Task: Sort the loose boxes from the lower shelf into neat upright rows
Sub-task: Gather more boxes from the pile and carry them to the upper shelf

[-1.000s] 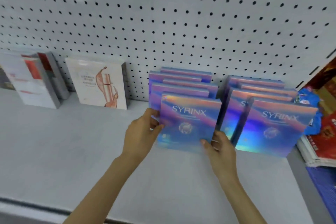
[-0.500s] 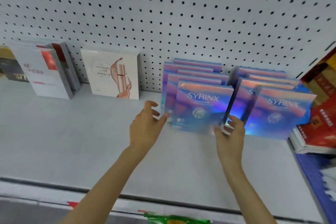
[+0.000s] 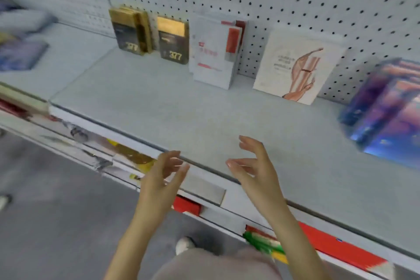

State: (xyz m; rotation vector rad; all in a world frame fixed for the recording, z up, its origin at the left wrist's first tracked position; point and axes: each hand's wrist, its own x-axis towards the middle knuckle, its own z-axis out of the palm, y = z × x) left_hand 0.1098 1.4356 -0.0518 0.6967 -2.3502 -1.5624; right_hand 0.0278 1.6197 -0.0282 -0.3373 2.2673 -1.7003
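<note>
Your left hand [image 3: 162,177] and right hand [image 3: 254,166] hover at the front edge of the shelf [image 3: 181,116], empty, with fingers loosely spread. The iridescent boxes [image 3: 386,113] stand upright at far right, blurred. Red packages [image 3: 341,249] lie on the level beneath.

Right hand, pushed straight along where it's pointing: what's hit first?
Probably the white and red boxes at the back of the shelf. The open right hand points up-left over bare shelf; nothing shows between, though its height is unclear.
</note>
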